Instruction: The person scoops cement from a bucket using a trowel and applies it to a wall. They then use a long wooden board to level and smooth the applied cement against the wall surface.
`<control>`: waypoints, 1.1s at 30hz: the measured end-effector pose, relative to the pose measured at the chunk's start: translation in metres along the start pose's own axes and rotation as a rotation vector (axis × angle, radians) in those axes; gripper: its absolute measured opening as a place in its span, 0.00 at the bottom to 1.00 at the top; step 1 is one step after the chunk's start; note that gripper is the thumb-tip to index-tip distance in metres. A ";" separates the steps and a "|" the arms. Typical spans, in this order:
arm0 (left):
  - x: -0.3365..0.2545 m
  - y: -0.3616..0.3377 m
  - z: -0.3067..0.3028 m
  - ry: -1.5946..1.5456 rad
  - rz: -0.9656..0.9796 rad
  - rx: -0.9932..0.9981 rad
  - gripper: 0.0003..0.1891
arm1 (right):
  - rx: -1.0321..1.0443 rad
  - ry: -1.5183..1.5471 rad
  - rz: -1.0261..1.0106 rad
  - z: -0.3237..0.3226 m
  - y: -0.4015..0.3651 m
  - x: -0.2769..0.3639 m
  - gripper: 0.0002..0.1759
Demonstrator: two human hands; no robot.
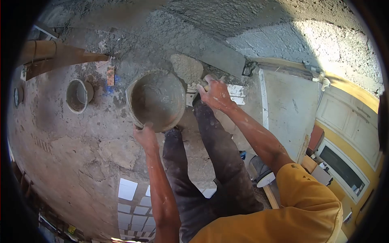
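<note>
The left hand point(146, 138) grips the mortar bucket's point(156, 101) near rim.

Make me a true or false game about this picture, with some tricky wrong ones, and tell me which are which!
1. The left hand is on the rim of the big bucket. True.
2. The small bucket is to the right of the big bucket. False: it is to the left.
3. There is grey stuff in the big bucket. True.
4. The person's sleeve is blue. False: the sleeve is yellow-orange.
5. The right hand is inside the small bucket. False: the right hand is on the other side of the big bucket.
6. The trousers are dark. True.
</note>
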State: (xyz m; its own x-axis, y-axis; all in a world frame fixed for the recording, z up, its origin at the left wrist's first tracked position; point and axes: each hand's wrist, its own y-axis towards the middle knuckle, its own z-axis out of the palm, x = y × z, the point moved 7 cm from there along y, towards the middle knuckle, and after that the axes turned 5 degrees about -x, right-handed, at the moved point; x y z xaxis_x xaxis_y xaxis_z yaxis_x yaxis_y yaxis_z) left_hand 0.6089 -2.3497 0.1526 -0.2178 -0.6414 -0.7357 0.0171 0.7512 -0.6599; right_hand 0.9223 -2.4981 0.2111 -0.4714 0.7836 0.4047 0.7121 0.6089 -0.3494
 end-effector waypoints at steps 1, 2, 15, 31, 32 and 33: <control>0.008 0.005 -0.011 0.020 -0.016 -0.030 0.18 | 0.017 0.004 -0.022 0.009 0.009 -0.008 0.20; 0.014 0.008 -0.023 0.040 -0.031 -0.060 0.18 | 0.033 0.010 -0.044 0.017 0.015 -0.015 0.20; 0.112 0.066 -0.099 0.345 0.102 -0.123 0.22 | 0.285 0.385 0.465 0.070 0.225 -0.263 0.15; -0.098 -0.129 0.109 0.352 0.177 0.124 0.26 | 0.130 -0.346 -0.570 -0.067 -0.070 0.053 0.06; -0.130 -0.146 0.114 0.371 0.229 0.134 0.27 | 0.120 -0.371 -0.592 -0.096 -0.087 0.083 0.06; -0.140 -0.154 0.114 0.388 0.273 0.169 0.29 | 0.123 -0.398 -0.615 -0.121 -0.104 0.104 0.05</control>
State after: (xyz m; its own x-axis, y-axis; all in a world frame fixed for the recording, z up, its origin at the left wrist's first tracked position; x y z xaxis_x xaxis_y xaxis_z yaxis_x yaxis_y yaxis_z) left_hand 0.7480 -2.3936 0.3403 -0.5294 -0.2960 -0.7950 0.2745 0.8270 -0.4907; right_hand 0.8618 -2.4945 0.3915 -0.9358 0.2679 0.2289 0.2065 0.9433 -0.2598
